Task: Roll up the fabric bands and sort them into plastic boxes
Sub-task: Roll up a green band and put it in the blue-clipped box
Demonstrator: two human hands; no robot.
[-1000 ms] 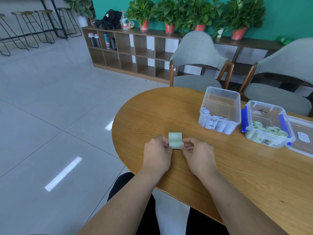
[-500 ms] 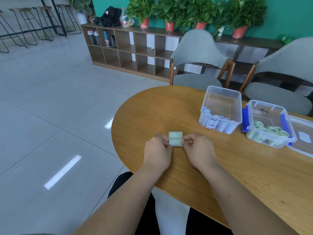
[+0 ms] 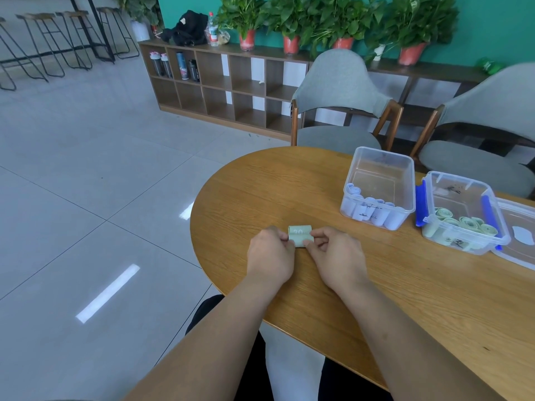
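A pale green fabric band (image 3: 299, 234) printed with "30" lies almost fully rolled on the wooden table (image 3: 405, 279), near its left end. My left hand (image 3: 270, 254) pinches the roll's left end. My right hand (image 3: 335, 256) pinches its right end with thumb and curled fingers. To the right stands a clear plastic box (image 3: 380, 186) holding several light blue rolls. Beyond it, a second clear box (image 3: 463, 211) with blue latches holds several green rolls.
A clear lid (image 3: 521, 235) lies at the far right table edge. Two grey chairs (image 3: 341, 102) stand behind the table. A wooden shelf (image 3: 231, 85) with plants and bottles lines the green wall. Tiled floor lies to the left.
The flat tail of the green band has shortened as the roll grew. Both hands stayed at its ends, shifting slightly forward.
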